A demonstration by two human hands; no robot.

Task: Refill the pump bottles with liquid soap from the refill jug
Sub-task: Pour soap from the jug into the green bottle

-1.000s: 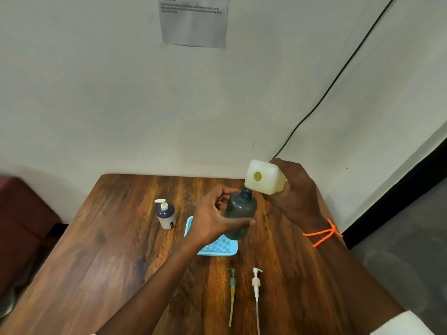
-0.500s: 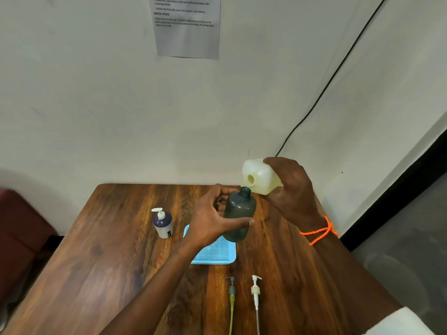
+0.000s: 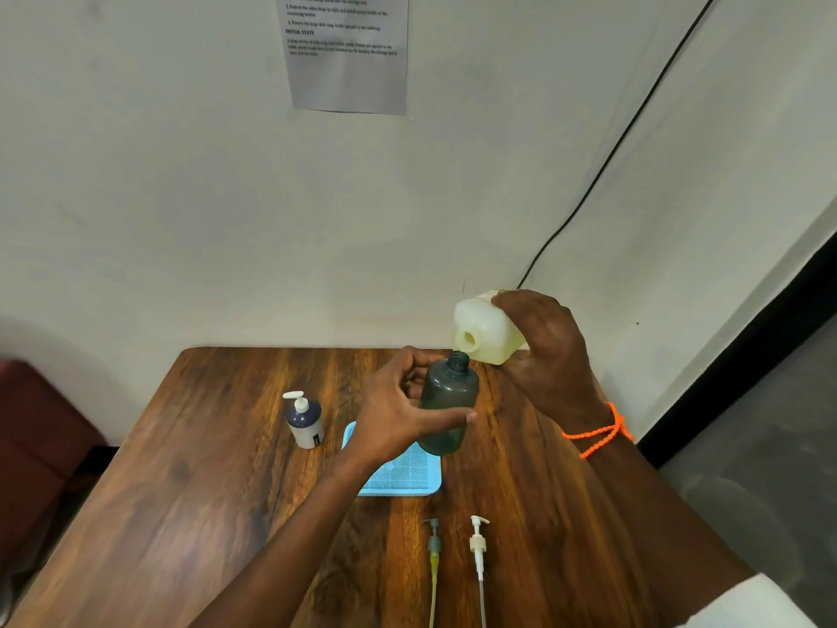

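I see a dark wooden bench (image 3: 190,491) against the wall. On it stand a capped pump bottle (image 3: 305,421) and a blue tray (image 3: 407,480). Nearer me lie a grey pump head (image 3: 434,539) and a white pump head (image 3: 478,543).

Wood table (image 3: 190,491) w/ blue tray (image 3: 407,480) near its middle. Printed paper sheet (image 3: 346,61) taped to the pale wall (image 3: 158,197); black cable (image 3: 602,170) runs diagonally down the wall. Dark red seat (image 3: 36,437) at left.
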